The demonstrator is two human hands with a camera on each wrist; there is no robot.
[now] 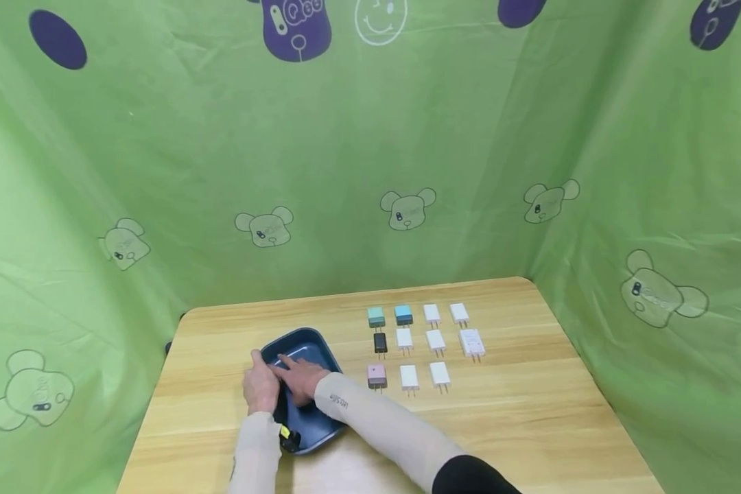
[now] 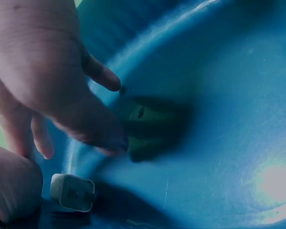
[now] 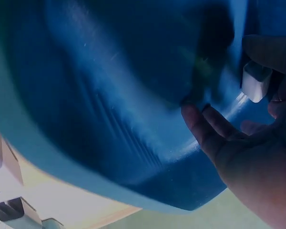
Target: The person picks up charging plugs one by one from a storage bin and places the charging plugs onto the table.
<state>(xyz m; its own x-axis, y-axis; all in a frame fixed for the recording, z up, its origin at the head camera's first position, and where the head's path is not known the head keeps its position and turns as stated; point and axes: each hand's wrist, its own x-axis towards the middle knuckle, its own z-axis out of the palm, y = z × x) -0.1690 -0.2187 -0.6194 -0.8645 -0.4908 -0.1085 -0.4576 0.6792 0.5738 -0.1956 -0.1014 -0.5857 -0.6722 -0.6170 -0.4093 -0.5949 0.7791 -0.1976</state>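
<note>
A dark blue rounded square tray stands at the left of the table. My left hand lies at the tray's left rim, its fingers largely hidden, so I cannot tell whether it grips. My right hand reaches down inside, close against the left hand. In the right wrist view, the right hand pinches a small white charger plug between thumb and finger, other fingers stretched toward the tray floor. The left wrist view shows the same charger plug low at the left, beside a hand's edge.
Right of the tray, several charger plugs lie in three rows: a green one, a blue one, a black one, a pink one and several white ones. Green cloth hangs behind the wooden table.
</note>
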